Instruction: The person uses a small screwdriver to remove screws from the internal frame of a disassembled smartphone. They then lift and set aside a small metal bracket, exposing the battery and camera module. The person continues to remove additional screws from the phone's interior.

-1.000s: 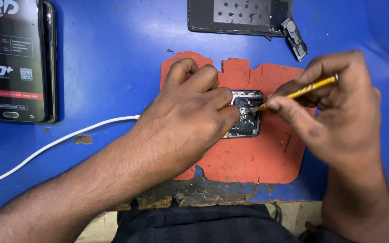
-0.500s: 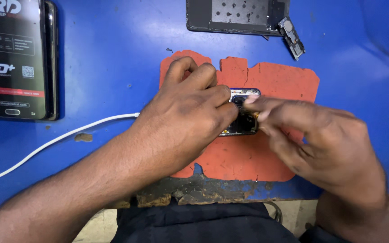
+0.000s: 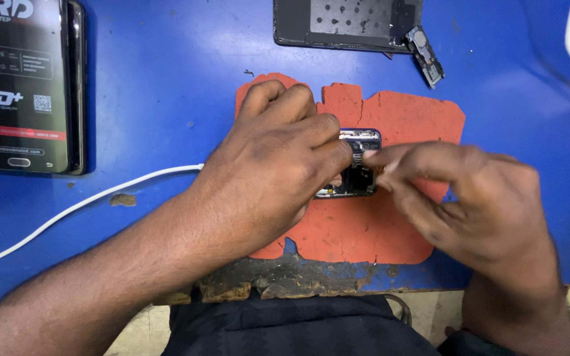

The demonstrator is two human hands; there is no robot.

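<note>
An opened phone body (image 3: 356, 173) lies on a ragged orange mat (image 3: 390, 217) near the worn front edge of the blue tabletop (image 3: 166, 86). Bare mat shows in front of it and behind. The left hand (image 3: 278, 165) lies palm-down over the phone's left part, its grip pressed on it with fingers curled. The right hand (image 3: 470, 198) reaches in from the right, fingertips (image 3: 372, 158) pinched at the phone's top; whether its grip holds anything cannot be told. A white cable (image 3: 100, 198), a boxed phone (image 3: 24, 86) and a dark back panel (image 3: 348, 23) lie well apart.
</note>
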